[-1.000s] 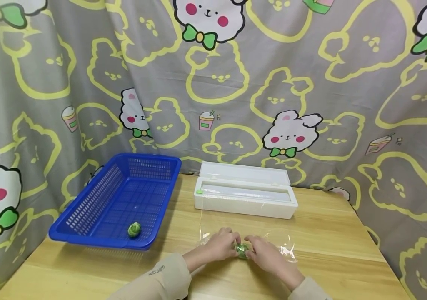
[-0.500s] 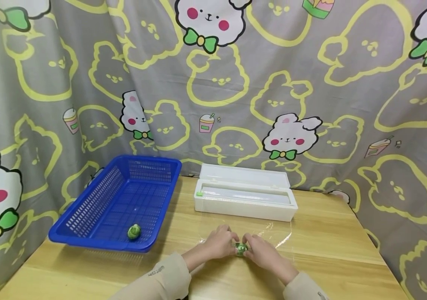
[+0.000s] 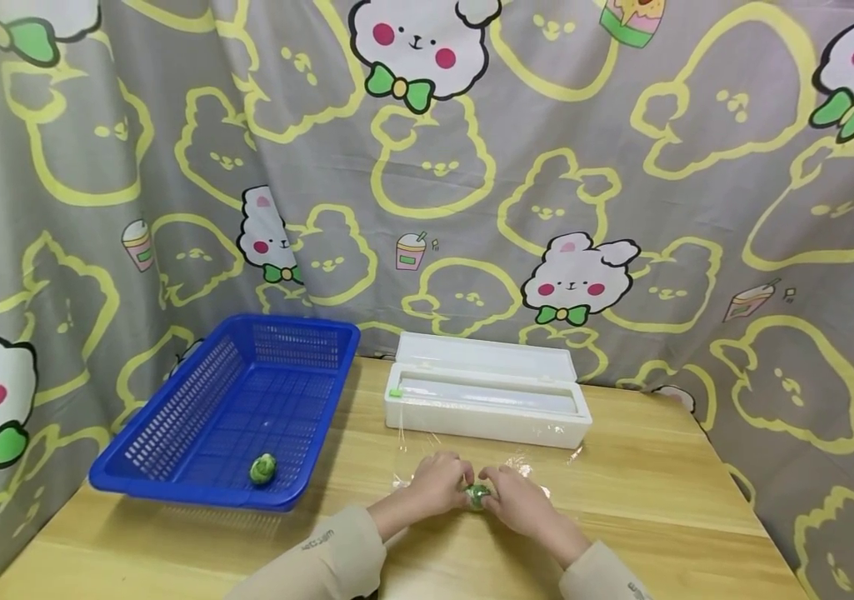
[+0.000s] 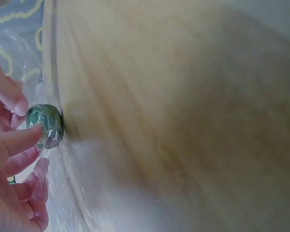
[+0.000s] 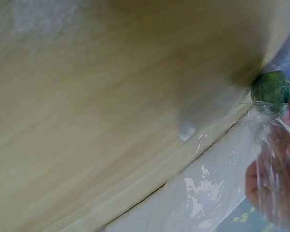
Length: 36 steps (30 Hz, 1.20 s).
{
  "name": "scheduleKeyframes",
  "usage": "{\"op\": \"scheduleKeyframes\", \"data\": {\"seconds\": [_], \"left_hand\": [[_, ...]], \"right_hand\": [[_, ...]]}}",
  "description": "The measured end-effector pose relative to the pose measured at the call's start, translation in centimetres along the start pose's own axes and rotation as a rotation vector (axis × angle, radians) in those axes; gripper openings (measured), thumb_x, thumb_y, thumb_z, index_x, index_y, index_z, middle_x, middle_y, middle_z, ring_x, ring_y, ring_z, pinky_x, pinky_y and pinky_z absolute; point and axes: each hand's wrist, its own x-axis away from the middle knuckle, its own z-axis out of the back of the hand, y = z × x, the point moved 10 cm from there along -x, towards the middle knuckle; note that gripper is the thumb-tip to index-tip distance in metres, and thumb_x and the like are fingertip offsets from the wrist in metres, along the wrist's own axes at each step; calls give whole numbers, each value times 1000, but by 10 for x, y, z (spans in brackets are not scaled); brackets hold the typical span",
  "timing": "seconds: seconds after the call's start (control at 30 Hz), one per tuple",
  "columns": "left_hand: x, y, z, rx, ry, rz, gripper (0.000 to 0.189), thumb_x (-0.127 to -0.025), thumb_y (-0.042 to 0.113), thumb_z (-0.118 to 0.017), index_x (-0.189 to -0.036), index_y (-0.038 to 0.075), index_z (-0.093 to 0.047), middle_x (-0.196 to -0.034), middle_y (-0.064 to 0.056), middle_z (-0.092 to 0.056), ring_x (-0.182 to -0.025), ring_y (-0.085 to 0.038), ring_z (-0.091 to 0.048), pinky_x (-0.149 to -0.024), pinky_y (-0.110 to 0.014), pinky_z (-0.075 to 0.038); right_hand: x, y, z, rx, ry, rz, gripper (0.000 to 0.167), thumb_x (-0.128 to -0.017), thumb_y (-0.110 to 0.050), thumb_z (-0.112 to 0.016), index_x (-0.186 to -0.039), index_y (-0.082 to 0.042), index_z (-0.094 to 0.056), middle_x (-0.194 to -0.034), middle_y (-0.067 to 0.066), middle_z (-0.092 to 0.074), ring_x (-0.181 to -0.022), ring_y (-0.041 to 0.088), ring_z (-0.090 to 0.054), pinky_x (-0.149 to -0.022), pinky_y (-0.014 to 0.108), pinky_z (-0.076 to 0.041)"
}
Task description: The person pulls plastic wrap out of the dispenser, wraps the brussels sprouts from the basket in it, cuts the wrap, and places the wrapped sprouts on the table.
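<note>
A small green Brussels sprout (image 3: 477, 497) sits between both hands near the table's front, with clear cling film (image 4: 63, 181) stretched over it. My left hand (image 3: 436, 485) pinches it from the left through the film. From the right, my right hand (image 3: 522, 502) pinches it too, fingertips close to the left hand's. In the right wrist view the sprout (image 5: 270, 92) looks tightly covered, and loose film (image 5: 203, 193) trails across the fingers. Behind the hands stands a white cling film dispenser (image 3: 486, 421) with its lid raised and a roll inside.
A blue plastic basket (image 3: 187, 493) stands on the left of the wooden table (image 3: 659, 475), with another Brussels sprout (image 3: 263, 468) at its near end. A green slider (image 3: 396, 392) sits at the dispenser's left end. Patterned curtain (image 3: 441, 192) hangs behind.
The glossy right part of the film has shifted inward toward the hands and crumpled. Both hands keep their pinch on the Brussels sprout, almost in place; the view tilts slightly.
</note>
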Motion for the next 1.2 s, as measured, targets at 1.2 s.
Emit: {"op": "scheduleKeyframes", "data": {"seconds": [1.2], "left_hand": [[-17,-8,-1,-69,36,0,23,-71,29,-75,-89,17,-68,-80,4,-56,-75,-12,-51,-60,-21,-35]], "right_hand": [[-15,-3,11,187,213,79,22,-66,-6,-76,-82,-7,-61,-72,2,-52,-56,12,-47,-45,22,-38]]}}
